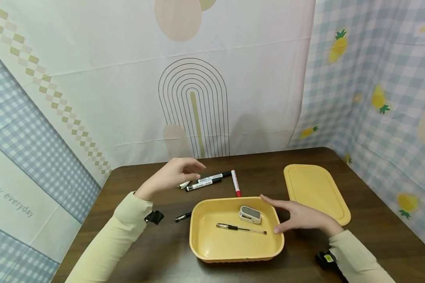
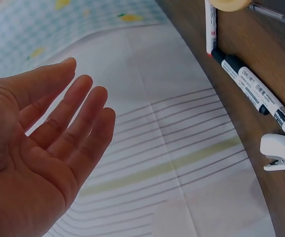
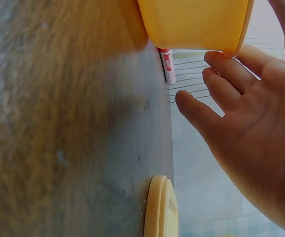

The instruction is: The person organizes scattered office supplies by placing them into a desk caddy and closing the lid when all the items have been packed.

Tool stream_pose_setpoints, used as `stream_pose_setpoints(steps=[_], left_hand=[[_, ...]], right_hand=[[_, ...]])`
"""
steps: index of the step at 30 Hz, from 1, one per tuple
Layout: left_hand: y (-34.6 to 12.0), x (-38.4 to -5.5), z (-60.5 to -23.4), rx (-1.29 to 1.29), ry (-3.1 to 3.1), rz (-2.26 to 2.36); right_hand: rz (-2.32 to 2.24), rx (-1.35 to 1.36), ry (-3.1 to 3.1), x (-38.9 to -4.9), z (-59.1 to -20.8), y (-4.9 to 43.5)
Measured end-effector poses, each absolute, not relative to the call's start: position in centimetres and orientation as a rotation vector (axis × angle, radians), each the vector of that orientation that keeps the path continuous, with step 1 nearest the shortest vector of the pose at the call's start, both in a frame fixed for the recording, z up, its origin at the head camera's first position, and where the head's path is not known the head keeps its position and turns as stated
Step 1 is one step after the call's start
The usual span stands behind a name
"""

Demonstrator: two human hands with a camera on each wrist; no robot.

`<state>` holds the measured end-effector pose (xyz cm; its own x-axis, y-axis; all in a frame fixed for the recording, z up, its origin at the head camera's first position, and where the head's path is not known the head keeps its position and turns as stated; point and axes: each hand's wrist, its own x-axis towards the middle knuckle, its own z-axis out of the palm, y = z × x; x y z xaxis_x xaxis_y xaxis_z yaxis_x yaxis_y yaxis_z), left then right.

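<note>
In the head view my left hand [image 1: 180, 173] hovers over the back of the table with nothing in it, its fingers loosely bent. Just beyond it lie a small white stapler [image 2: 279, 150] and two black-capped whiteboard markers [image 1: 203, 184]. My right hand [image 1: 297, 214] rests against the right side of a yellow plastic box [image 1: 212, 247]. Its thumb lies over the rim and a forefinger touches the far right corner; the other fingers hang loosely outside. Inside the box are a clear pen [image 1: 239, 228] with a black cap and a small white device [image 1: 250, 214] with a grey top.
A red-capped marker [image 1: 235, 183] lies behind the box. Another black pen [image 1: 183, 217] sits at the box's left side, partly hidden. To the right, the yellow lid [image 1: 316, 192] lies flat on the dark wooden table [image 1: 156, 247]. Patterned cloth [image 1: 262, 78] hangs behind.
</note>
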<state>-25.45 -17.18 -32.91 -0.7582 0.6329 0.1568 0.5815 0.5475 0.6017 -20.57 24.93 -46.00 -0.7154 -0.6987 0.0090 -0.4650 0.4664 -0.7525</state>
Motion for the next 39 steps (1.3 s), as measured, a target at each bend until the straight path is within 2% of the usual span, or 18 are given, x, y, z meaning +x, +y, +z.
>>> stream_pose_setpoints(steps=[12,30,39], left_hand=[[-19.3,-25.1,-34.3,0.952,2.784,1.164],[-21.0,-24.1,-39.6,0.822,2.764,1.281],[-21.5,-23.8,-42.6,0.866,2.737,1.221]], right_hand=[[-1.117,-1.001,2.405,-20.7,-45.8,24.8],[-1.086,-0.991,2.427,-20.8,-46.1,25.1],[-1.081,-0.994,2.428,-20.7,-46.2,25.0]])
